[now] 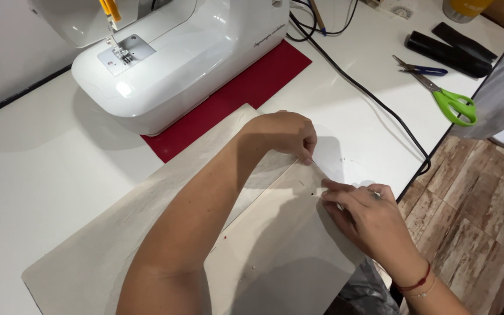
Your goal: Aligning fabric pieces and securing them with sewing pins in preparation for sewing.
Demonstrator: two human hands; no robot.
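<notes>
Right now your left hand (284,135) reaches across your body and pinches the far corner of the pale beige woven fabric panels (164,233), fingers curled narrow on the edge. Your right hand (366,213) lies just beside it on the same edge, fingertips pressed together on the cloth; whether they hold a pin is too small to tell. The fabric lies flat on the white tabletop (36,175), one panel stacked over another, reaching from the near left to the table's right rim, where the corner hangs slightly over.

A few tiny dark and red dots on the upper panel look like pin heads, so by my judgement part of the edge is already pinned, and the corner under your fingers is what you have in hand. No stitching shows on the cloth.

Behind your hands the white plastic sewing machine (170,52) stands on a dark red rectangular mat (246,87), its needle area bare of fabric. Green-handled scissors (447,99) lie well apart to the right, near a black cable (368,93).
</notes>
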